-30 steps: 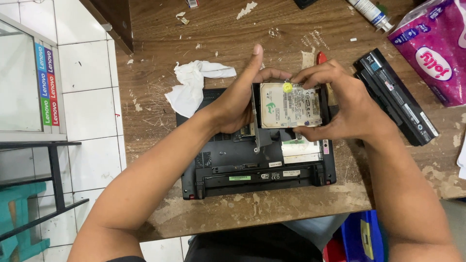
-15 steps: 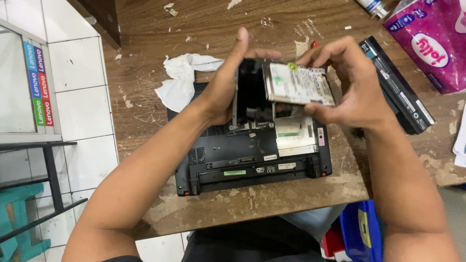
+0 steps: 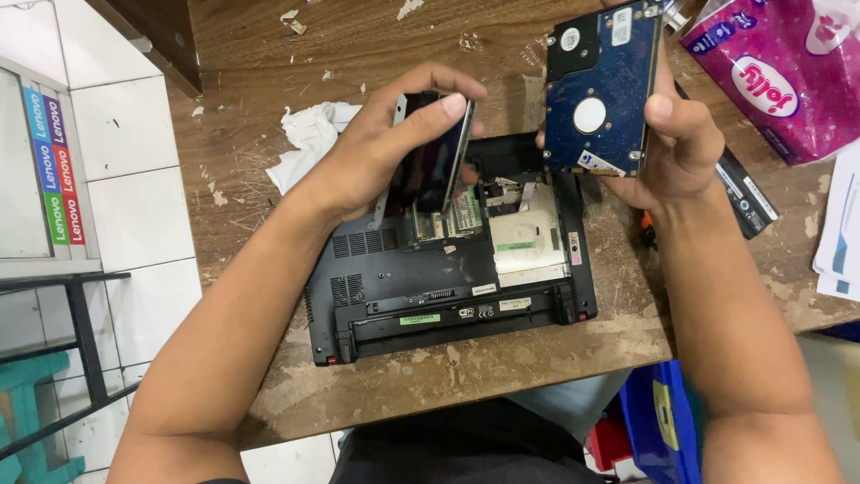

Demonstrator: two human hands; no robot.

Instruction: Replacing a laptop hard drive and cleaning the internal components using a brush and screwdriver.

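Note:
A black laptop (image 3: 421, 296) lies upside down on the worn wooden table (image 3: 448, 376), its drive bay uncovered. My right hand (image 3: 676, 148) holds a hard drive (image 3: 598, 90) upright above the laptop's far right corner, its blue circuit-board side facing me. My left hand (image 3: 390, 148) grips a dark metal drive bracket (image 3: 434, 152) tilted on edge above the bay. The two parts are apart, a hand's width between them.
A crumpled white tissue (image 3: 309, 139) lies left of the laptop. A black laptop battery (image 3: 743, 193) sits right of my right hand, a pink tissue pack (image 3: 775, 72) at the far right. White papers (image 3: 842, 233) rest on the right edge. Blue bin (image 3: 658, 426) below the table.
The hard drive came out of the bracket. My right hand lifted it up and to the right and turned it board side up, while my left hand kept the bracket over the bay.

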